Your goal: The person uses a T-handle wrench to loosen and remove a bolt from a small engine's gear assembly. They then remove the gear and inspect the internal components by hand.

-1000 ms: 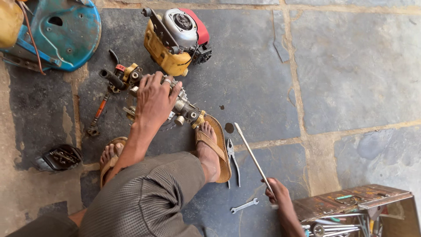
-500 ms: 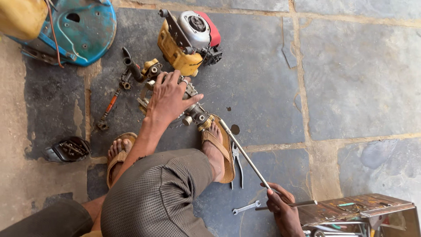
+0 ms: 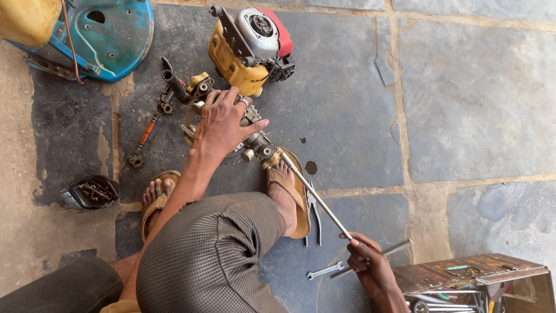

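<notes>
Far left: a blue metal shell (image 3: 113, 35) with a yellow part above it at the top edge, and lower down a small black tray of bits (image 3: 90, 193) on the stone floor (image 3: 463, 104). Beside these we note an orange-handled tool (image 3: 146, 134) lying near a black pipe piece (image 3: 174, 84).

Centre: our left hand (image 3: 223, 124) lies spread, fingers wide, palm down, pressing on a metal pump assembly (image 3: 258, 145); nothing is gripped in it. Just beyond the fingertips sits a small yellow engine (image 3: 249, 49) with a red cover. Both sandalled feet flank the arm; the right sandal (image 3: 295, 197) touches the assembly's near end.

Right of centre: a long metal rod (image 3: 315, 197) runs from the assembly's brass fitting down to our right hand (image 3: 368, 264), whose fingers are closed around its lower end. Pliers (image 3: 314, 217) lie beside the sandal, a small spanner (image 3: 325, 270) just left of the right hand.

Far right, bottom: an open metal toolbox (image 3: 475, 278), tools inside.
</notes>
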